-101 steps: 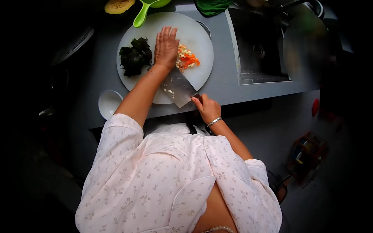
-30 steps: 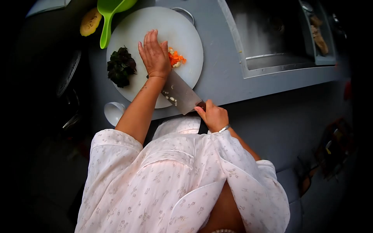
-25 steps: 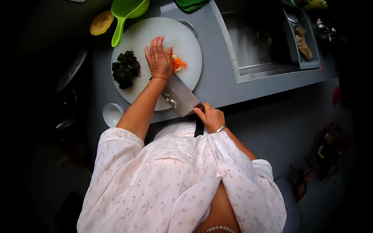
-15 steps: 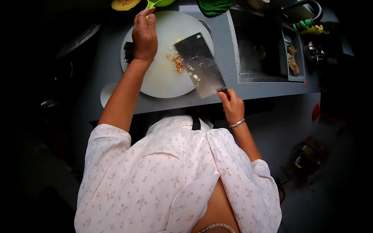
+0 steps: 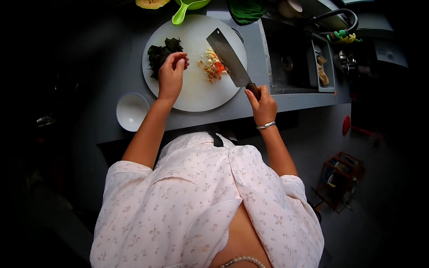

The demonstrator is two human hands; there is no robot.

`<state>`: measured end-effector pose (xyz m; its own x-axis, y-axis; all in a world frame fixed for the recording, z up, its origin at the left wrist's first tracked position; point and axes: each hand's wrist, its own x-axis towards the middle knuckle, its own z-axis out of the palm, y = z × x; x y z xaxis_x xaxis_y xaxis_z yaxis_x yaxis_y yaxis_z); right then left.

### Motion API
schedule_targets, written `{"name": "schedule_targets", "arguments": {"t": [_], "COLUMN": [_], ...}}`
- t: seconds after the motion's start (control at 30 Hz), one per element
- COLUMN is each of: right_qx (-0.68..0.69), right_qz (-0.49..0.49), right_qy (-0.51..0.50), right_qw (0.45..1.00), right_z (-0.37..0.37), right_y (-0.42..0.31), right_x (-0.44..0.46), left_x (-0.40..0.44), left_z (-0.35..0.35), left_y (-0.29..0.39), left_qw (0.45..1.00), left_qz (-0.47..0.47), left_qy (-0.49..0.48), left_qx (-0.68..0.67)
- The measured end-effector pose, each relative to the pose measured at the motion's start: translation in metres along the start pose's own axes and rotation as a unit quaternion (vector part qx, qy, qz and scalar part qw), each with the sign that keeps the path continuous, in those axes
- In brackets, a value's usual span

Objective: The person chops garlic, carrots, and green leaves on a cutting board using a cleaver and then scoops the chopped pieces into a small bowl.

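My right hand (image 5: pixel 264 107) is closed around the dark brown handle of the broad, rectangular grey metal cleaver (image 5: pixel 229 58). The blade is flat-sided, with a small round hole near its far end, and angles over the right part of the round white cutting board (image 5: pixel 192 96). Blade contact with the board cannot be determined. The finely chopped orange, cream and tan pieces (image 5: pixel 212 69) form a loose, irregular pile beside the blade. My left hand (image 5: pixel 172 71) is half open, fingers curled, at the crumpled dark green leaves (image 5: pixel 156 56); I cannot tell whether it grips anything. The board lies on the smooth grey surface (image 5: pixel 254 56). The round, glossy white bowl (image 5: pixel 132 111) stands near its lower left edge.
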<state>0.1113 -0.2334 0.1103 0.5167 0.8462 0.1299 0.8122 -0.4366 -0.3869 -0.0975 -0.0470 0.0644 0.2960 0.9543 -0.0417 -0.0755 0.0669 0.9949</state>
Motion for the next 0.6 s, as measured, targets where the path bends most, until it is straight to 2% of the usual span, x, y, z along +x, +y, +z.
{"name": "schedule_targets", "arguments": {"t": [0.3, 0.4, 0.43, 0.5, 0.57, 0.6], "right_qx": [0.075, 0.045, 0.047, 0.04, 0.034, 0.011], "right_qz": [-0.009, -0.068, -0.067, -0.168, -0.192, -0.219], "right_qy": [-0.055, -0.043, -0.044, 0.006, 0.026, 0.029], "right_qw": [0.996, 0.996, 0.996, 0.985, 0.98, 0.975], "right_z": [0.017, 0.017, 0.013, 0.002, -0.008, -0.014], "right_y": [-0.021, -0.016, -0.012, -0.002, 0.009, 0.012], "right_x": [-0.01, -0.009, -0.007, -0.001, 0.008, 0.012], "left_x": [0.0, 0.001, 0.003, 0.005, 0.002, 0.001], "left_z": [-0.004, -0.003, -0.003, -0.001, 0.01, 0.013], "left_y": [-0.002, -0.003, -0.002, 0.009, 0.032, 0.038], "left_qw": [0.999, 0.998, 0.998, 0.995, 0.992, 0.989], "left_qz": [-0.034, -0.025, 0.005, 0.036, 0.038, 0.069], "left_qy": [0.012, 0.043, 0.061, 0.094, 0.112, 0.106], "left_qx": [0.003, -0.024, -0.025, 0.029, 0.039, 0.078]}}
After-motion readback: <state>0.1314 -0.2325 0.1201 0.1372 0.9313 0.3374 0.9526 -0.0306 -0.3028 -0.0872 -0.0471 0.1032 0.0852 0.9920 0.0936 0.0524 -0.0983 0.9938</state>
